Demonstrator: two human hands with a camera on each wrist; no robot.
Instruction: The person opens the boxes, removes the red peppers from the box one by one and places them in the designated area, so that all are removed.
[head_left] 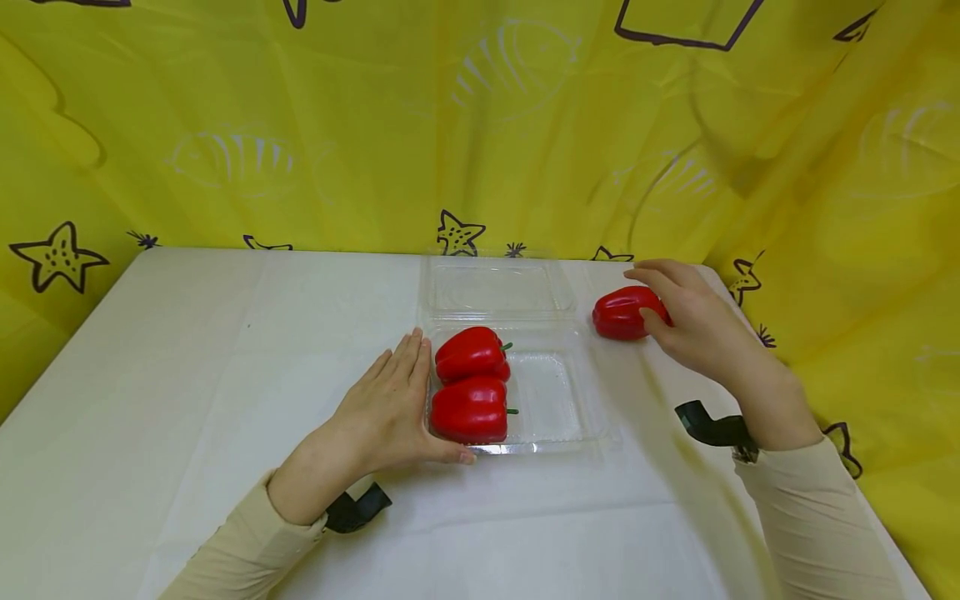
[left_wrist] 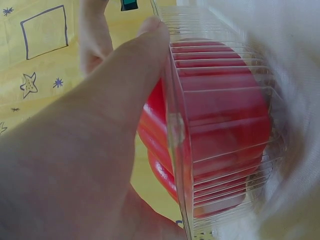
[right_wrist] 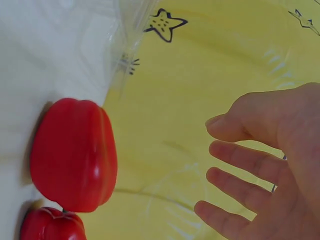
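Left hand [head_left: 388, 408]: lay straight-fingered against the clear container [head_left: 551, 400].
Right hand [head_left: 697, 323]: hovered spread-fingered near a red pepper [head_left: 621, 314] that a bump looked likely to roll.

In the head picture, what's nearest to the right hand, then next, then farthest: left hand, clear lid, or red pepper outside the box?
1. Red pepper: close beside the right hand.
2. Clear lid: farther left, behind the box.
3. Left hand: farthest, at the box's left edge.

Curtain [head_left: 360, 100]: super yellow, far side plus left and right
Starfish doodle [head_left: 60, 257]: dark, spotty, on the left
Table [head_left: 172, 392]: white, kinda creased
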